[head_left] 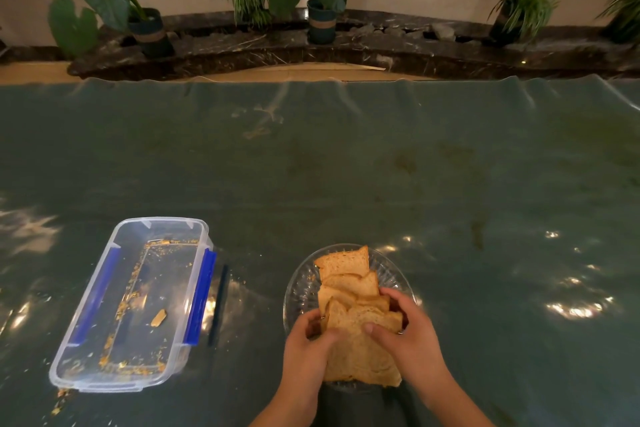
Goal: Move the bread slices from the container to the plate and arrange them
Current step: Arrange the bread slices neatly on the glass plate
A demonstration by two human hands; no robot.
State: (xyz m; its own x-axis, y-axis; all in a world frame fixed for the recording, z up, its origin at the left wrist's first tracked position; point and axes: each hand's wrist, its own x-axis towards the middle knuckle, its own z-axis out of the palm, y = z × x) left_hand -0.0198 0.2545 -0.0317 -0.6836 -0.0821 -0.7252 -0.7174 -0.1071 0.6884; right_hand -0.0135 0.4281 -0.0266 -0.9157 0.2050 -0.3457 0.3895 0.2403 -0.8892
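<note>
Bread slices point(349, 291) overlapped in a row along the glass plate point(300, 291), nearest slice hanging over the plate's near rim. Left hand point(306, 345) clasped on the nearest slices' left edge, thumb on top; right hand point(403, 328) clasped on their right edge, thumb pressed on the crust, fingers curled behind. Forearms angled in from the near edge. Well to the left, clear container point(86, 357) with blue clips, only crumbs and a small scrap point(158, 317) inside. Broad bare green tablecloth point(381, 166) beyond and to the right.
</note>
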